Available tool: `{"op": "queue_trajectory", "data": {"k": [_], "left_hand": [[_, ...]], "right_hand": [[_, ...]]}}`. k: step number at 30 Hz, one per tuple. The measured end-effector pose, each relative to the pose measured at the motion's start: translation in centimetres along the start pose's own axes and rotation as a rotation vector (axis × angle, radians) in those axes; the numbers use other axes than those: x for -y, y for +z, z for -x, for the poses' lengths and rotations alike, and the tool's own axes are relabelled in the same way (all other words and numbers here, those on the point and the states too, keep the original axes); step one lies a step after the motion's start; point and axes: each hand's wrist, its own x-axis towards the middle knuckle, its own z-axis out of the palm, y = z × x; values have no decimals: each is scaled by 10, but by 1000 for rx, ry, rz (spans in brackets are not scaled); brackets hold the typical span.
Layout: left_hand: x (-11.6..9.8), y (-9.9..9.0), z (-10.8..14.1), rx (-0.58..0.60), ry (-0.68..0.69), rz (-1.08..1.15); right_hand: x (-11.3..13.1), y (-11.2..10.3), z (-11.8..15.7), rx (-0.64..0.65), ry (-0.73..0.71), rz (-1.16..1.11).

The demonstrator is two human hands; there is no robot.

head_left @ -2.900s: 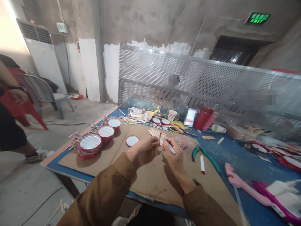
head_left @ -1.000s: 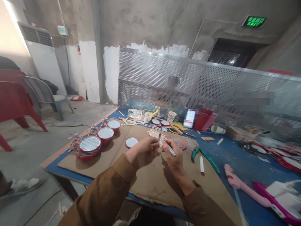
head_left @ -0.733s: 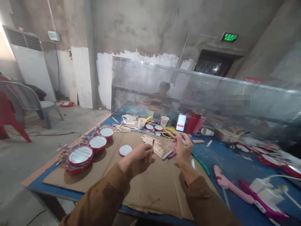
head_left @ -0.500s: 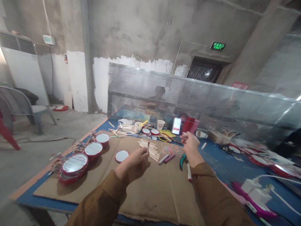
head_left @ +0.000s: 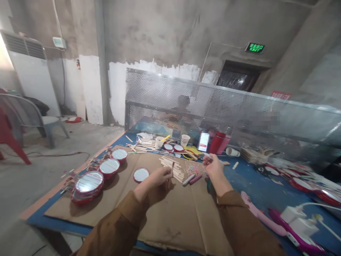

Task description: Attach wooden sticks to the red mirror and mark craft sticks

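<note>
My left hand (head_left: 157, 176) is closed on a small wooden craft stick (head_left: 173, 166) with a dark reddish face, held upright over the cardboard sheet (head_left: 173, 217). My right hand (head_left: 215, 169) pinches a slim, whitish, pen-like piece (head_left: 207, 155); its exact kind is unclear. Between the hands lie a fan of plain craft sticks (head_left: 173, 168), a heap of small coloured bands (head_left: 195, 169), a grey marker (head_left: 188, 180) and a purple marker (head_left: 195, 179). Under my right wrist, a teal-handled tool (head_left: 209, 185) is mostly covered. A round red-rimmed disc (head_left: 141, 174) lies beside my left hand.
Stacks of red-rimmed discs (head_left: 89, 183) line the cardboard's left side. Paper cups (head_left: 185, 139), a lit phone (head_left: 204, 141) and a red bottle (head_left: 217, 143) stand before a perforated metal screen (head_left: 160, 94). A purple power strip (head_left: 301, 236) with white plugs sits at right.
The view has shifted slightly, moving the scene. My right hand has drawn a little toward the left hand with the whitish piece; its forearm now covers the red-capped marker. The left hand keeps its stick.
</note>
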Motion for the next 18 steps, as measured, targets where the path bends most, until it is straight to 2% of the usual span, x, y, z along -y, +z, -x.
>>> {"op": "queue_trajectory", "data": {"k": [4, 6, 9, 11, 13, 18], "left_hand": [[-3, -2, 0, 7, -8, -43], [-5, -4, 2, 1, 18, -61], [-6, -4, 4, 7, 49, -30], [-6, -4, 5, 31, 48, -3], [-5, -4, 5, 40, 47, 19], [-1, -4, 3, 25, 65, 25]], "right_hand": [[-29, 8, 52, 172, -91, 13], [-45, 8, 79, 314, -315, 126], [-66, 3, 110, 469, -676, 426], [-73, -2, 121, 544, -890, 578], [-75, -6, 125, 567, -1029, 652], [-73, -11, 123, 554, -1130, 680]]}}
